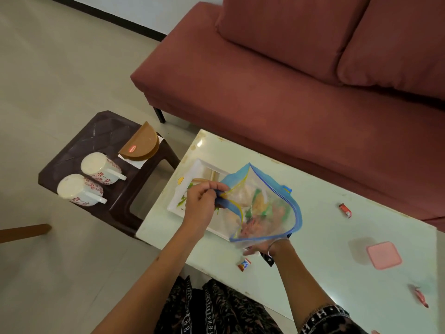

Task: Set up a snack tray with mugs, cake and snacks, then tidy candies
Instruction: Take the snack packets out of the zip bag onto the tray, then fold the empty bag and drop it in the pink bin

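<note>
Living room w/ pale tiled floor and a red sofa (277,80) at the back. In front, a pale glass-topped surface (325,237) carries a white tray (192,172). Above the tray a person holds a clear zip bag (265,206) w/ blue edging, its mouth held open and facing the person, colourful snacks inside. Left hand (201,203) pinches the near-left lip of the bag. Right hand (255,249) is under the bag's lower corner, mostly hidden by the plastic; can't tell how its grip is set. The bag's long axis runs from the left hand away and right, w/ the tray directly below, so contents would drop onto the tray; left hand is nearer the opening. Loose candies lie well apart on the surface: one (244,264) near the right wrist, others farther right, plus a pink lidded box (384,255). On a dark stool (101,131) to the left: two floral mugs (96,179) upside down and a half-round brown cake (142,143), not yet on the tray.
</note>
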A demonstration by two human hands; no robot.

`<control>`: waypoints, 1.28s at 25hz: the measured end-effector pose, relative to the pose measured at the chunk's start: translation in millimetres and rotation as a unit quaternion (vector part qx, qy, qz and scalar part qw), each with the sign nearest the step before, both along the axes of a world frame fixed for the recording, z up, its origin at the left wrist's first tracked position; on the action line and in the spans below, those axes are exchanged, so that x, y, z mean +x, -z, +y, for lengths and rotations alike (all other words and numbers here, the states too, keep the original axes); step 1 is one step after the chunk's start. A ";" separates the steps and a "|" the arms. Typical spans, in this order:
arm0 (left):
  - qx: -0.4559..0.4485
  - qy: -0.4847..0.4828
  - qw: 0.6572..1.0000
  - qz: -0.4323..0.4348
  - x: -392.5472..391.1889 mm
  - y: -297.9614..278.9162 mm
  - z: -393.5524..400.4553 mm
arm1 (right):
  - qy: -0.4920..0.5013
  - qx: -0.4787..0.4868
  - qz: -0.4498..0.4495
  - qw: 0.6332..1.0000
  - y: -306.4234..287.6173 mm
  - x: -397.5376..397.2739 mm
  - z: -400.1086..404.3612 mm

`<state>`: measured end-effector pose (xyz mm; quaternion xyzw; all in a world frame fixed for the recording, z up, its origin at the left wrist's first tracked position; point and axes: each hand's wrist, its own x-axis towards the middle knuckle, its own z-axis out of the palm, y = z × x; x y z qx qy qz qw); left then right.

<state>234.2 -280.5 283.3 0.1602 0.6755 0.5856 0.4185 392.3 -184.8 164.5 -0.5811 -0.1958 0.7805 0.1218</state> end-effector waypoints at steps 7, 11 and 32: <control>-0.062 0.044 0.996 0.048 23.2 10.8 -2.0 | 0.004 0.034 0.200 0.979 -44.2 -5.9 13.5; -0.031 0.049 0.995 0.085 40.7 8.7 3.4 | -0.107 0.181 0.115 0.971 -73.6 -16.1 2.8; 0.021 0.138 0.975 0.174 80.4 37.3 -90.2 | -0.001 0.053 0.085 0.995 -107.6 46.1 -159.0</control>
